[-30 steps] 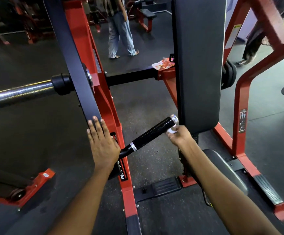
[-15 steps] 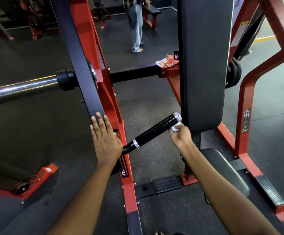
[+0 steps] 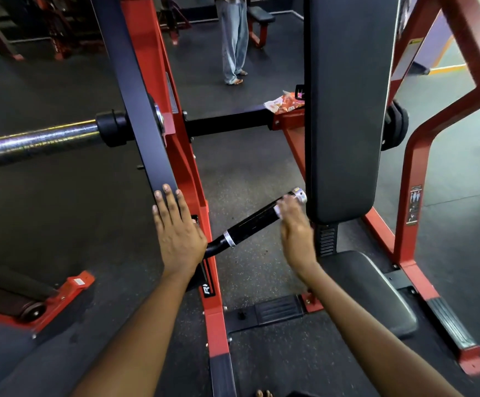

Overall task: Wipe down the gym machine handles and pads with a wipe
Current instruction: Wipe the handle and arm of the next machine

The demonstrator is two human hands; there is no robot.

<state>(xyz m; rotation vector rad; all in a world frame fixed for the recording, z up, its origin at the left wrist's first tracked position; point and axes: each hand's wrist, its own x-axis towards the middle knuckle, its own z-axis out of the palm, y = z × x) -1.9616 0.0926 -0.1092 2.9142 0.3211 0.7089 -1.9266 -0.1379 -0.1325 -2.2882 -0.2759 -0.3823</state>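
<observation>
A black handle (image 3: 250, 222) with a silver end cap juts up to the right from the red machine arm (image 3: 188, 179). My right hand (image 3: 296, 227) curls over the handle's outer end and holds a small white wipe (image 3: 278, 211) against it; most of the wipe is hidden under the fingers. My left hand (image 3: 177, 227) lies flat with straight fingers on the arm's dark face, just left of the handle's base. A tall black back pad (image 3: 347, 110) stands right of the handle, with the black seat pad (image 3: 373, 290) below it.
A chrome weight bar (image 3: 32, 143) sticks out to the left. An orange snack wrapper (image 3: 286, 103) lies on the frame behind the back pad. A person in jeans (image 3: 234, 41) stands further back. Red frame tubes (image 3: 422, 173) rise on the right. Dark rubber floor surrounds the machine.
My right hand with the wipe has slid from under the handle's end cap up onto the grip. My left hand has stayed flat on the arm. The person behind has shifted.
</observation>
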